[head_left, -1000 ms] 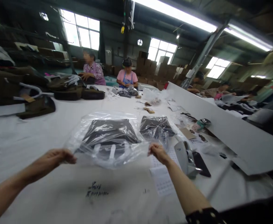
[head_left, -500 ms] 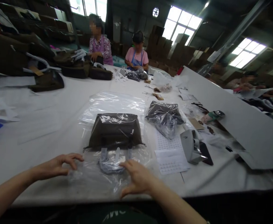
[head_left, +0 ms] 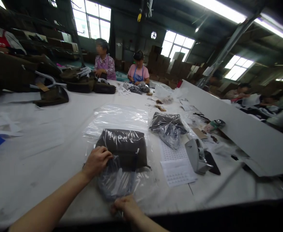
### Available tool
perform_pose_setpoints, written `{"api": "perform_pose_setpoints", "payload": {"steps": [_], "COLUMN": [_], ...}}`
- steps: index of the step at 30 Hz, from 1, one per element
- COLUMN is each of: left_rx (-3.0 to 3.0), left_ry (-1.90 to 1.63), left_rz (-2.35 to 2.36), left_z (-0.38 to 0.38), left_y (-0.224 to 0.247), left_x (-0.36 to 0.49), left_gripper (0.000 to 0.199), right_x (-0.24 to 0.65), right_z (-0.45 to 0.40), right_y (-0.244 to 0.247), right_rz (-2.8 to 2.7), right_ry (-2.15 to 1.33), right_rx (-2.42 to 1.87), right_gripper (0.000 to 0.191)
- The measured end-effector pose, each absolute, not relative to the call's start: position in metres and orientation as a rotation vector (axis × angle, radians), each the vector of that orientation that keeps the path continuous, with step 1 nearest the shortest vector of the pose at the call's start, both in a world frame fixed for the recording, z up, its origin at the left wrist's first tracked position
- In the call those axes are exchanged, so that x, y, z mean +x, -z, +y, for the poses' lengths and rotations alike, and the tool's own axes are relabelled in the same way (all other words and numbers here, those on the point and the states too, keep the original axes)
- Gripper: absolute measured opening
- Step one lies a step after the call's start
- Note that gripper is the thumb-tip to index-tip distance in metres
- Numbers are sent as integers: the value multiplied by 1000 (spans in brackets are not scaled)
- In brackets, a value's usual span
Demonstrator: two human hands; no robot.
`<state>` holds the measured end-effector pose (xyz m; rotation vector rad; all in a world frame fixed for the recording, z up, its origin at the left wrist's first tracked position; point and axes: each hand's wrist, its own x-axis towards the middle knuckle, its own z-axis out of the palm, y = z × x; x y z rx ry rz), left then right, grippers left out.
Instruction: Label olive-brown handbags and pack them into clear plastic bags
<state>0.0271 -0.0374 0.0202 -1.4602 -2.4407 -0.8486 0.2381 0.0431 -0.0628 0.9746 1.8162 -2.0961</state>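
Note:
A dark olive handbag (head_left: 124,148) lies flat inside a clear plastic bag (head_left: 143,185) in front of me. Its wrapped handle (head_left: 113,180) points toward the table's near edge. At the handbag's left lower side, my left hand (head_left: 98,161) has its fingers curled closed on the plastic. My right hand (head_left: 127,206) pinches the plastic bag's near end, just below the handle. Beyond the handbag lie several flat clear plastic bags (head_left: 118,114) in a stack. To the right rests a second dark bag (head_left: 166,124), also in clear plastic.
Printed sheets (head_left: 178,172) and a grey tape-dispenser-like device (head_left: 195,158) stand to the right, with a bottle (head_left: 215,125) farther back. A white board (head_left: 238,135) slants along the right side. Dark bags (head_left: 51,96) are piled far left. Two people (head_left: 137,72) work across the table.
My left hand has moved right and forward onto the plastic, and my right hand has drawn back toward the table edge. Both have closed. The handle's plastic is now gathered and raised.

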Motion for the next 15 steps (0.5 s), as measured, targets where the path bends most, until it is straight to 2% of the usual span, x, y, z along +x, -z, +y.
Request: {"api": "perform_pose_setpoints", "payload": {"steps": [3,7,12,15], "left_rx": [-1300,-1182,-1119,-1248], "left_ry": [838,882,915,753], "left_rz": [-2417,-2407,-2383,-2369], "left_z": [-14,5,12,8], "left_y": [-3,14,29,39], "left_x": [46,76,97,100], "left_gripper": [25,22,25,32], "right_x": [233,233,236,235], "right_z": [37,37,41,40], "right_y": [71,55,39,43], "right_rz": [1705,1532,1605,1594], "right_ry": [2110,2086,2181,2170], "right_rx": [1109,1190,1066,987], "right_gripper": [23,17,16,24]}}
